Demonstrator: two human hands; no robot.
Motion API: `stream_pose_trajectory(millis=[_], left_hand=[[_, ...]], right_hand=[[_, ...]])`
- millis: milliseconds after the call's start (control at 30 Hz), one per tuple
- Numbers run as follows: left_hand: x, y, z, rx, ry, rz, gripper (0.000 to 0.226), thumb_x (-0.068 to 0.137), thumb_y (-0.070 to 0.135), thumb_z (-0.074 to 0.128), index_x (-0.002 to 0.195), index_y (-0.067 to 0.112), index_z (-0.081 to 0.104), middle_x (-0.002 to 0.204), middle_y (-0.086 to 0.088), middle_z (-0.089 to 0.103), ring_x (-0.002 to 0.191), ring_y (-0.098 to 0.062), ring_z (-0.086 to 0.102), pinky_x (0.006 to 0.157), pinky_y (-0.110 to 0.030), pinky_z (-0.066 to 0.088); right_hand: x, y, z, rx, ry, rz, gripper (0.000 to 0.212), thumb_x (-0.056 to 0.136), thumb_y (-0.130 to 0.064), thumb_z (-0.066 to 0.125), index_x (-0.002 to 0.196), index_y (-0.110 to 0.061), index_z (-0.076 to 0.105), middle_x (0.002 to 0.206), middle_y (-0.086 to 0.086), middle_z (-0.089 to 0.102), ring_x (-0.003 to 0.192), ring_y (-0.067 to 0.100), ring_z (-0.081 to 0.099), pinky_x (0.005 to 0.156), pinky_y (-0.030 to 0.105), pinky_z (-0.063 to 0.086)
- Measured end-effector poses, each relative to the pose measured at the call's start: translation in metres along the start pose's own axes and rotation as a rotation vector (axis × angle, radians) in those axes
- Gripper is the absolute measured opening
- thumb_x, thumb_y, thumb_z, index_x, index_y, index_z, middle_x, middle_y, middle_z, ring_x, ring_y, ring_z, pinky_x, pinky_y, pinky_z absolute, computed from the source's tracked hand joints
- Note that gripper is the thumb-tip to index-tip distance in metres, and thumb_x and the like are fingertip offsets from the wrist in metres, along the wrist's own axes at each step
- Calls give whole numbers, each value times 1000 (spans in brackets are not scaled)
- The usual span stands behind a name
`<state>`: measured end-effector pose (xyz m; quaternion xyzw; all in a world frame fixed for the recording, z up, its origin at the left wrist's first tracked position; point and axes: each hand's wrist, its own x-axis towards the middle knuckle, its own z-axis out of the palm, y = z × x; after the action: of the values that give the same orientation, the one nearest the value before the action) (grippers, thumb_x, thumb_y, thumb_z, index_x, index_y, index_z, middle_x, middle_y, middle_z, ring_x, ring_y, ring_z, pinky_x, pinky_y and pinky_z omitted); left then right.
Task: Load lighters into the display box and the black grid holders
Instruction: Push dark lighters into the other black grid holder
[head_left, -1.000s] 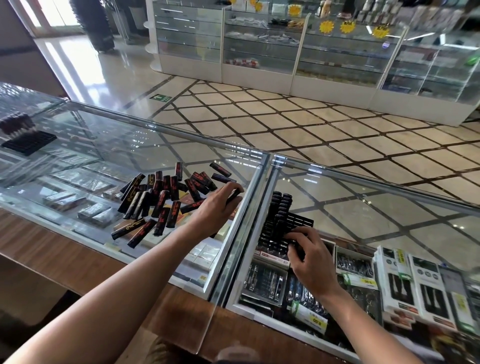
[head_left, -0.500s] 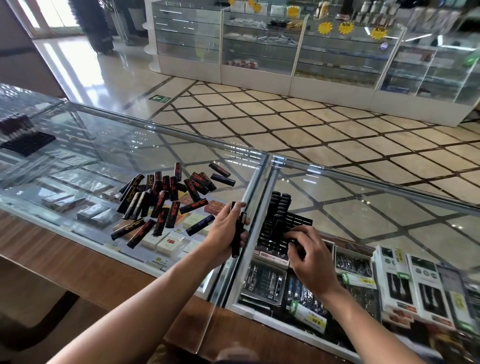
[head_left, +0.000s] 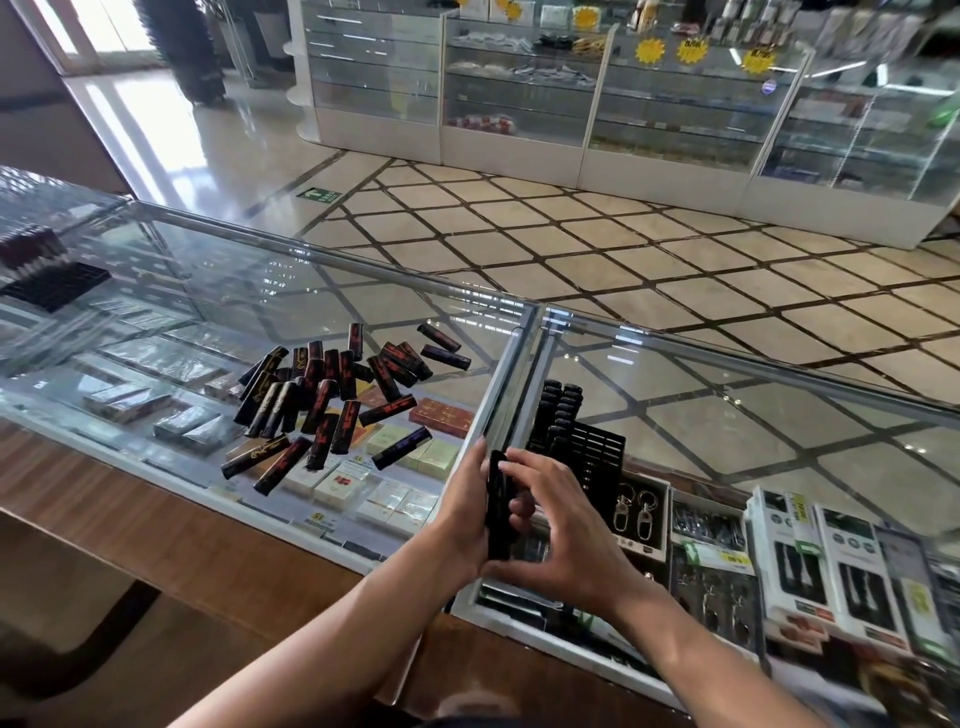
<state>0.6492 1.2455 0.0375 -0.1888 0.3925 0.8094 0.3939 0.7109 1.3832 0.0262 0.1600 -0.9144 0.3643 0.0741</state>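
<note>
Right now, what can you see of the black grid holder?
The black grid holder is a flat, plastic-looking tray of rectangular slots, lying on the glass counter right of the metal seam. Its left columns hold upright lighters; the slots on the right stand empty. The left hand and right hand, both gripping a loose lighter, hide its near left corner; whether they touch it is unclear.

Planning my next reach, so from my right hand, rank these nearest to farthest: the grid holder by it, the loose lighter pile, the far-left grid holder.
1. Grid holder, just beyond the right hand.
2. Loose lighter pile, to the left on the glass.
3. Far-left grid holder, at the counter's left end.
</note>
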Motion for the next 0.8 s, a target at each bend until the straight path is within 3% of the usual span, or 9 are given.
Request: stream_pose_trajectory(millis=[67,133,200,300,400,500,633,800], left_hand=[[1,0,-4,16,2,-8,61,102,64,38,119,9,60,64,-5,48,49,-12,45,40,-22,38],[-1,0,-7,58,-7,-33,66,102,67,37,102,6,62,63,-5,48,48,-13,45,40,-22,39],[-4,-1,-6,87,-23,-75,67,100,70,36,78,10,56,61,-3,46,45,-12,43,39,-21,37],[-5,-2,-7,83,-44,-114,67,97,73,38,69,14,51,61,-2,42,47,-13,42,41,-21,37],[-6,-3,-11,56,-83,-115,60,93,67,57,76,10,58,69,-5,50,57,-16,49,51,-24,45],[-8,-3,-18,44,-183,-123,44,81,41,86,93,6,63,80,-8,56,69,-18,54,62,-27,52],[-6,-3,-22,95,-205,-71,34,87,10,73,113,6,52,78,-12,56,67,-20,56,59,-27,52],[-1,-1,-25,96,-157,-36,34,92,1,60,124,4,49,81,-10,59,62,-16,51,49,-24,45]], right_hand=[[1,-1,1,18,-29,43,108,71,-75,79,157,-24,35,164,-10,28,150,2,24,114,8,25],[1,0,2,33,-54,69,110,71,-74,79,159,-26,32,164,-12,26,150,-3,22,113,6,22],[2,1,1,64,-80,111,111,71,-71,80,159,-29,29,162,-13,28,143,-9,29,111,5,25],[3,3,-2,90,-114,165,108,71,-68,81,159,-34,26,152,-15,37,127,-12,43,101,2,33],[3,5,-1,104,-108,208,106,72,-63,81,159,-32,28,147,-14,41,127,-5,46,109,12,36],[5,7,0,84,-85,232,105,70,-62,79,158,-30,30,148,-11,43,130,1,46,115,24,39],[5,8,-1,77,-88,228,107,72,-60,80,160,-27,28,154,-9,40,140,4,37,120,24,31],[-1,12,-4,80,-65,164,101,78,-68,78,157,-24,34,149,-13,45,138,-1,41,115,16,32]])
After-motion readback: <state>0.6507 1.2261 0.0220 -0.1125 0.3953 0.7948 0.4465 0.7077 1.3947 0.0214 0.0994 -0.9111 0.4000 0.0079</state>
